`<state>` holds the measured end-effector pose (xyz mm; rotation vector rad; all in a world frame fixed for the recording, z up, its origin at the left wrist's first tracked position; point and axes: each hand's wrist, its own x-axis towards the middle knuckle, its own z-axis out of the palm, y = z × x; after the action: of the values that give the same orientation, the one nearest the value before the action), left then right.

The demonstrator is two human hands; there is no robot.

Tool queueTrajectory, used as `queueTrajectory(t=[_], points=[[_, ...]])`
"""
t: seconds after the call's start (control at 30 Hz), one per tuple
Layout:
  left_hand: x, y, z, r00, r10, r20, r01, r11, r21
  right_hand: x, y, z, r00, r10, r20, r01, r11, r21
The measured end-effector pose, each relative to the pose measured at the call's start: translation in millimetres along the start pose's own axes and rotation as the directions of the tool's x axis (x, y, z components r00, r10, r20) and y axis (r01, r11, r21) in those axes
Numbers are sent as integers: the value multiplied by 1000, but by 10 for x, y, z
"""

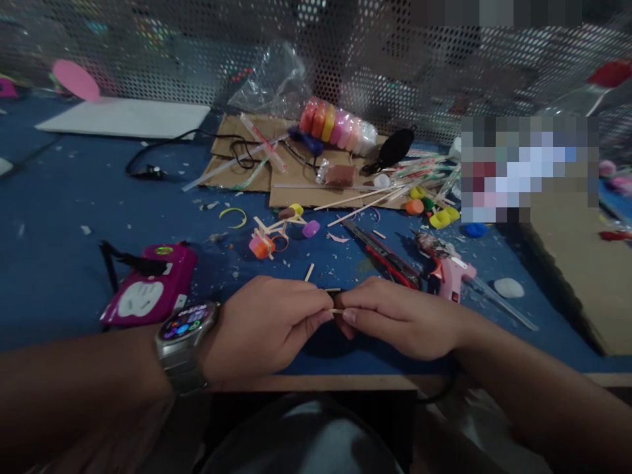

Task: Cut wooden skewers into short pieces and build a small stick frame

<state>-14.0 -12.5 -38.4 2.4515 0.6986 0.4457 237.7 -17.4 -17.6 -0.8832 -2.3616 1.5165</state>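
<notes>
My left hand (269,326) and my right hand (399,316) meet at the near edge of the blue table (59,263), fingertips pinched together on a short thin wooden stick (337,311) held between them. A watch (185,326) sits on my left wrist. Just beyond the hands lie a small loose stick piece (309,272), a red and black utility knife (388,257) and a pink glue gun (451,270). A small build of sticks and coloured bottle caps (269,237) stands further back.
A pink case (151,286) lies to the left. Cardboard sheets (296,171) at the back carry a sleeve of coloured caps (336,125), cables and straws. Loose caps (434,210) and skewers lie to the right, and a cardboard box (587,276) stands at the far right. A perforated metal screen closes the back.
</notes>
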Motion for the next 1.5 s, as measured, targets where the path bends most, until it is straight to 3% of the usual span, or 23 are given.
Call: queueTrajectory(t=[0.33, 0.8, 1.2, 1.5], points=[[-16, 38, -12, 1000, -3, 17, 3, 1000, 13, -27, 60, 58, 998, -64, -27, 66, 995, 80], [-35, 59, -67, 989, 104, -108, -108, 993, -37, -5, 67, 189, 993, -103, -57, 118, 851, 512], [-39, 68, -71, 975, 142, -170, -157, 985, -76, -1, 66, 266, 992, -104, -65, 121, 761, 637], [-30, 63, -41, 969, 170, -181, -184, 981, -65, -1, 96, 285, 989, -134, -64, 143, 753, 642]])
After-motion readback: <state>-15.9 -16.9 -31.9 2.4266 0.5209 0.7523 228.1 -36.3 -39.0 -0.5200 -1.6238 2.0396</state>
